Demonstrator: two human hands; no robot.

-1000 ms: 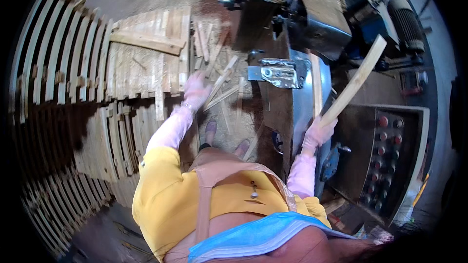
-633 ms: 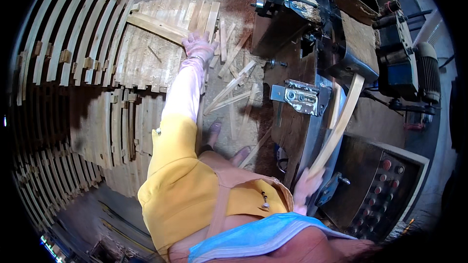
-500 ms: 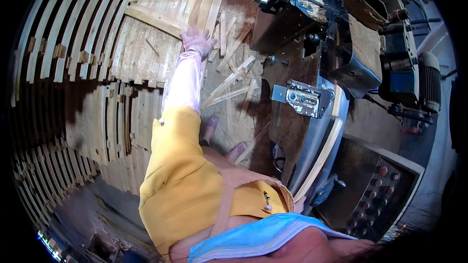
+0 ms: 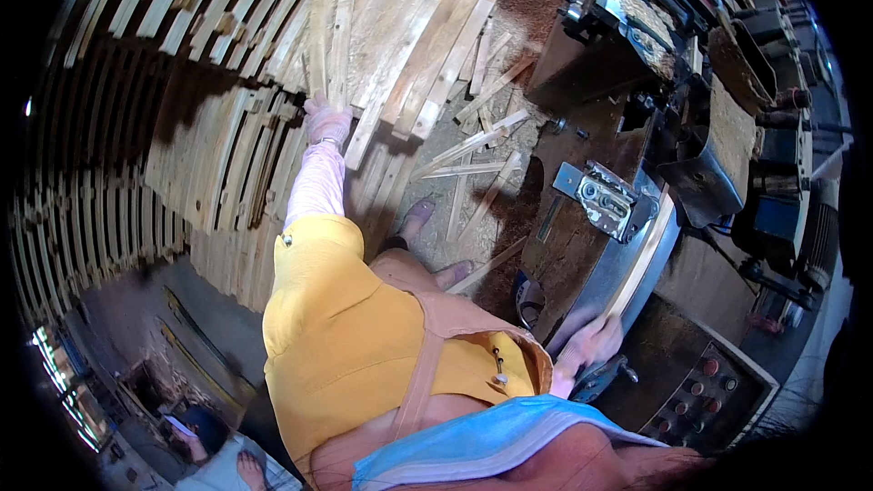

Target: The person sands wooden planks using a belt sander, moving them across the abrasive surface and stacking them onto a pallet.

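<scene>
My left hand (image 4: 327,120), in a pale glove, is closed around the near end of a wooden slat (image 4: 318,41) that lies on a stack of slats (image 4: 414,27). Another loose slat (image 4: 343,32) lies right beside it, running away from me. To the right, my right hand (image 4: 589,345) is at the near end of a narrow wooden strip (image 4: 641,259), its fingers closed on it and somewhat blurred. This strip lies along the metal bed of a woodworking machine (image 4: 582,264) and passes beside a metal guide block (image 4: 607,200).
More stacked slats (image 4: 205,159) fill the left side. Offcuts (image 4: 473,141) and sawdust litter the floor around my feet. A control panel with round buttons (image 4: 691,391) stands at lower right. At lower left, another person's hand (image 4: 189,441) holds a phone-like object.
My left hand has drawn back toward me from the slats' top to a slat end. My right hand, mostly hidden before, has come forward into view with the strip. The view has shifted left.
</scene>
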